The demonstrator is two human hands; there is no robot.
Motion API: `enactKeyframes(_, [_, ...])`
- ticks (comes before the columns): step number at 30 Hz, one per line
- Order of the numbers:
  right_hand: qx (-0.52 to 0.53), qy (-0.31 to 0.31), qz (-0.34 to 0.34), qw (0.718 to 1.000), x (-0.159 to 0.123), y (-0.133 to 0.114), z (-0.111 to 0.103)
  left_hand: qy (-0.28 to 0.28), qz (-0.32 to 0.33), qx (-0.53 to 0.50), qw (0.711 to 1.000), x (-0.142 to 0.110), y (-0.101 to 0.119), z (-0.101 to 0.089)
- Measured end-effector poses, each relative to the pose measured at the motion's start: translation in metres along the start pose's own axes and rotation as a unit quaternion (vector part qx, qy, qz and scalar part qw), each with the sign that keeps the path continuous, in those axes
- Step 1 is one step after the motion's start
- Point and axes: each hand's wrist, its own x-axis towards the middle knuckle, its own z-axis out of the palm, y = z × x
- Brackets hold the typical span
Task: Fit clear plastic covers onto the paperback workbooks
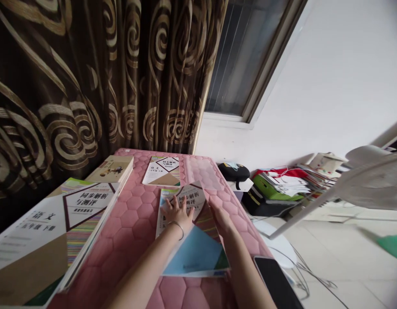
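A thin workbook (192,253) with a white, brown and blue cover lies in the middle of the pink quilted surface (134,223). My left hand (176,212), a thin bangle on its wrist, rests flat on the cover with fingers spread. My right hand (220,214) lies with straight fingers along the book's right edge, touching it. Neither hand grips anything.
A stack of the same workbooks (53,231) sits at the near left, another book (112,168) behind it, and one more workbook (162,171) farther back. A black phone (275,281) lies at the near right edge. Brown patterned curtain behind; a white fan (368,178) and cluttered papers on the right.
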Motion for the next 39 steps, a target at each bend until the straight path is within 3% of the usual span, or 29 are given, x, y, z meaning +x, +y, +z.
enactKeyframes(3, [0.037, -0.034, 0.054, 0.997, -0.003, 0.007, -0.005, 0.017, 0.017, 0.000, 1.000, -0.003, -0.002, 0.004])
enactKeyframes(6, [-0.111, 0.022, 0.052, 0.992, -0.005, 0.008, -0.005, 0.049, 0.024, 0.003, 0.999, -0.004, -0.015, -0.005])
enactKeyframes(9, [-0.228, 0.056, 0.019, 0.972, -0.006, 0.007, -0.001, 0.078, -0.038, 0.007, 0.996, 0.002, -0.041, -0.021])
enactKeyframes(11, [-0.284, 0.069, 0.011, 0.956, -0.006, 0.009, 0.002, 0.060, -0.087, -0.017, 0.994, 0.008, -0.057, -0.028])
enactKeyframes(14, [-0.357, 0.073, 0.017, 0.931, -0.006, 0.015, 0.006, 0.026, -0.098, -0.041, 0.994, 0.015, -0.069, -0.031])
enactKeyframes(21, [-0.309, 0.067, 0.024, 0.948, -0.003, 0.028, 0.006, 0.023, -0.073, -0.066, 0.995, 0.013, -0.061, -0.035])
enactKeyframes(28, [-0.350, 0.038, 0.055, 0.934, -0.011, 0.016, 0.026, 0.020, -0.088, -0.039, 0.995, 0.011, -0.087, -0.050])
enactKeyframes(39, [-0.417, 0.006, -0.050, 0.907, -0.007, 0.022, 0.030, 0.016, -0.092, -0.005, 0.996, 0.013, -0.092, -0.047])
